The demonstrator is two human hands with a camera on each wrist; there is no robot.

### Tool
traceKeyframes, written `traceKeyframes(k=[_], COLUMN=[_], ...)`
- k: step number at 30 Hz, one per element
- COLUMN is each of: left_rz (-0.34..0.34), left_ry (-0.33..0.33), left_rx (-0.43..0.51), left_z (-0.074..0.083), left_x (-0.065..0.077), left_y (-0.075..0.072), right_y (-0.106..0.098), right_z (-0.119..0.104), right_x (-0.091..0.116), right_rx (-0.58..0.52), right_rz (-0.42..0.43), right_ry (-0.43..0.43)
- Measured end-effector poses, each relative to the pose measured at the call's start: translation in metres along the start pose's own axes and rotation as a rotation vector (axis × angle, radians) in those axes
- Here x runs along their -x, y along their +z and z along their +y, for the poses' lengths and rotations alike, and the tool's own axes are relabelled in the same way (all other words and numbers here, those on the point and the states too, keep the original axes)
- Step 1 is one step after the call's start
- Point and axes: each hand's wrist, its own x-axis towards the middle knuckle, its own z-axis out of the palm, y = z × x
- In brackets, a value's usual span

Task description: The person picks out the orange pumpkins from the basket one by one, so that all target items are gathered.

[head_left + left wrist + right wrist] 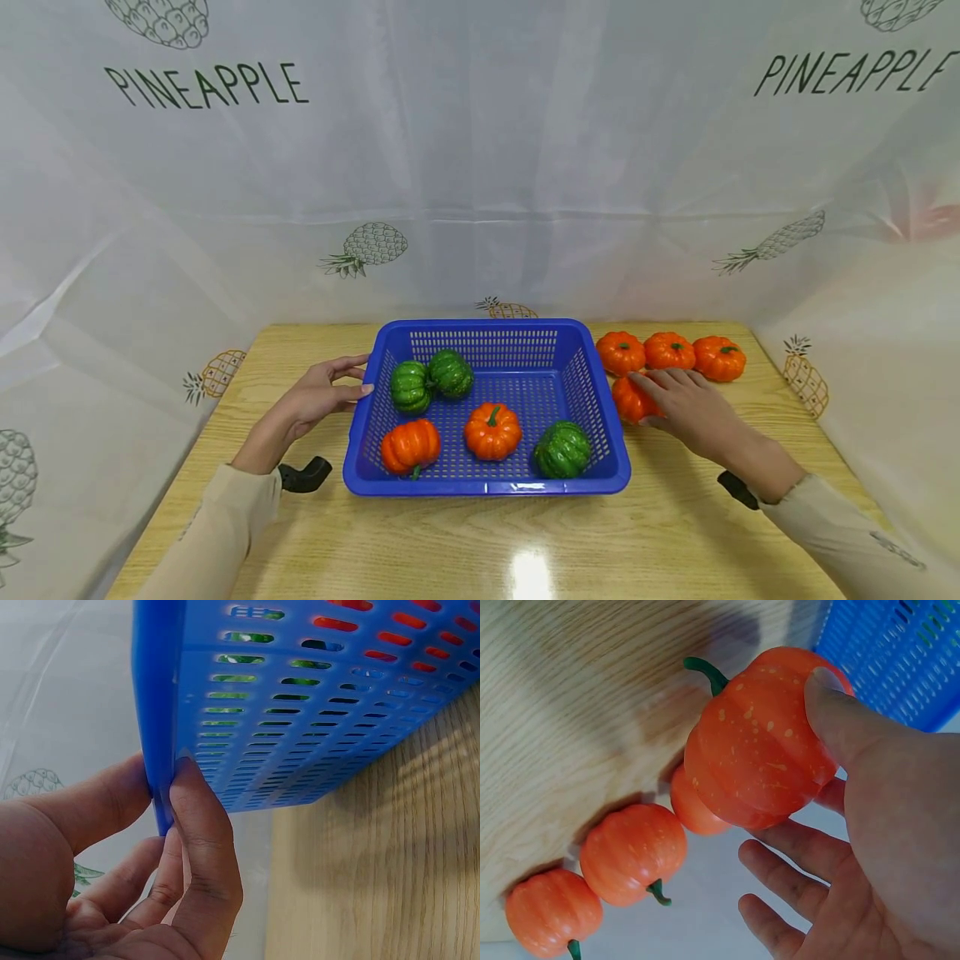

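My left hand (321, 395) pinches the left rim of a blue plastic basket (487, 488), its thumb on one side and a finger on the other in the left wrist view. Inside the basket lie three green pumpkins, one of them at the front right (562, 450), and two orange pumpkins, one near the middle (492, 432). To the right of the basket, my right hand (693, 412) grips a small orange pumpkin (761, 742) between thumb and fingers. Its green stem points away from the palm in the right wrist view.
Three more orange pumpkins stand in a row at the table's back right, the middle one (670, 350) between its neighbours. The wooden table (420, 546) meets a white curtain (480, 167) printed with pineapples behind and at both sides.
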Motion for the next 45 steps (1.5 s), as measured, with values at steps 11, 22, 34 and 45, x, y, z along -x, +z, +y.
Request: traceKeyframes(k=[11, 22, 34, 45], left_rz=[-0.009, -0.017, -0.018, -0.016], left_ry=[0.004, 0.014, 0.015, 0.009], left_rx=[0.022, 0.036, 0.030, 0.024], left_z=[0.000, 0.000, 0.001, 0.000], left_x=[0.000, 0.000, 0.002, 0.001], left_y=[0.000, 0.000, 0.000, 0.000], right_y=[0.008, 0.014, 0.017, 0.017], right_z=[0.002, 0.003, 0.000, 0.003], right_x=[-0.004, -0.007, -0.007, -0.003], right_rx=[0.017, -0.023, -0.025, -0.034], right_rz=[-0.024, -0.059, -0.048, 0.023], right_ry=[0.003, 0.031, 0.047, 0.028])
